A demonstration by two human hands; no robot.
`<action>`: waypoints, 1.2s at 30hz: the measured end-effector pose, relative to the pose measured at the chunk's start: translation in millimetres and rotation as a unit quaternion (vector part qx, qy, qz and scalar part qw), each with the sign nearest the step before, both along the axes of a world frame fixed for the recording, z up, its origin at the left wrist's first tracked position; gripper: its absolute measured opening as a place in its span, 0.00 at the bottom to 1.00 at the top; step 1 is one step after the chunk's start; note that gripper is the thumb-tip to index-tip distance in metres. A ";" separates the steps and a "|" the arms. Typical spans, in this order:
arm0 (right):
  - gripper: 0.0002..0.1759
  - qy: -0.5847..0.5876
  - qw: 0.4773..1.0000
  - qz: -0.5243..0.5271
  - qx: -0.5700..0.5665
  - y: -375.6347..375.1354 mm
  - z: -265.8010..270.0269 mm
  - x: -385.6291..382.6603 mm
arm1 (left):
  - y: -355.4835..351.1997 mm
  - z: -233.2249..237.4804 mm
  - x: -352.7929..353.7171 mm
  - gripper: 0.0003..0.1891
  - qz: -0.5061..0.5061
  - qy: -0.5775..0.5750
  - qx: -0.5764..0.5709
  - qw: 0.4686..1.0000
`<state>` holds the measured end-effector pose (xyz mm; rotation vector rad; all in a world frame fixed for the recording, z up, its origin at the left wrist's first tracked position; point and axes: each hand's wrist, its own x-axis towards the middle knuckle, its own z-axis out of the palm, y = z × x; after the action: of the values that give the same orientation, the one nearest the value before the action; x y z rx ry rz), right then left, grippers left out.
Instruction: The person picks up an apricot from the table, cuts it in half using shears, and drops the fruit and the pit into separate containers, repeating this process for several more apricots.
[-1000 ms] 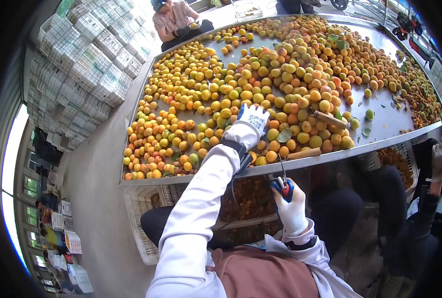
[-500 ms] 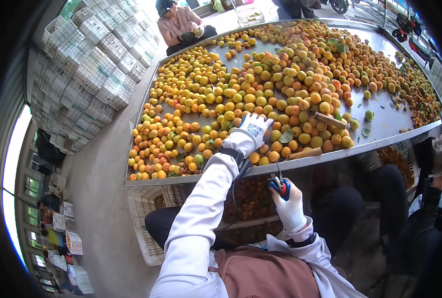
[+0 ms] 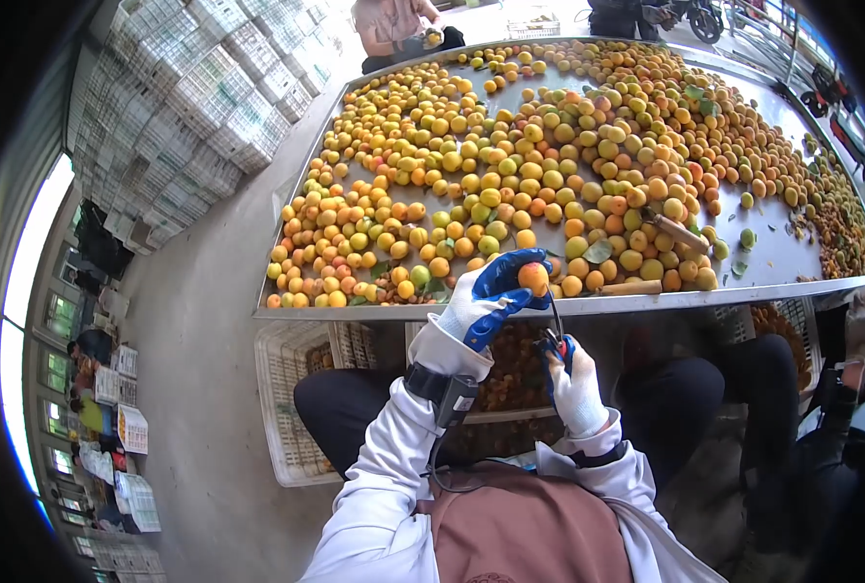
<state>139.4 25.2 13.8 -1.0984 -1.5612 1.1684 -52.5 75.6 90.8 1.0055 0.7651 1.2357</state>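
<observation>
An apricot point(image 3: 532, 278) is pinched in the curled fingertips of the left hand point(image 3: 484, 303), just above the right hand point(image 3: 576, 391), which is closed round a red-handled tool point(image 3: 555, 338), its thin blade beside the fruit.

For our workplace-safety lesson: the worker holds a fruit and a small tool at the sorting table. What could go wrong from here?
1. The thin metal blade with a red handle in the right hand points up close to the left hand gripping the round orange fruit; a slip might nick the gloved fingers.
2. Near the rim of the steel table lies yellow-orange fruit; a nudge could roll some off.
</observation>
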 end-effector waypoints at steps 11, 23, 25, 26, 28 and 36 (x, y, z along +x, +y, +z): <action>0.09 -0.039 0.998 0.030 0.041 -5.8 1.9 -7.4 | -18.0 -13.2 -2.8 0.42 0.051 0.012 0.051 0.997; 0.10 -0.035 0.999 0.027 0.030 -2.2 -6.1 -15.8 | -31.5 -34.2 20.0 0.29 0.066 -0.049 0.016 0.996; 0.07 -0.039 0.998 0.004 0.042 -3.9 -5.3 -22.4 | -35.0 -29.9 27.3 0.26 0.069 -0.091 -0.042 0.993; 0.06 -0.043 0.998 -0.018 0.053 -4.5 -5.0 -24.2 | -36.5 -27.7 31.1 0.23 0.074 -0.131 -0.102 0.983; 0.07 -0.040 0.998 -0.020 0.046 -4.3 -4.4 -23.8 | -35.8 -33.0 35.7 0.19 0.085 -0.146 -0.109 0.980; 0.10 0.007 0.999 0.030 -0.038 -3.4 0.6 -17.8 | -29.5 -47.5 35.2 0.17 0.091 -0.066 -0.080 0.990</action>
<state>121.6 21.8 14.3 -1.0973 -1.5599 1.2820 -17.3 46.1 43.3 0.7278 0.8516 1.3592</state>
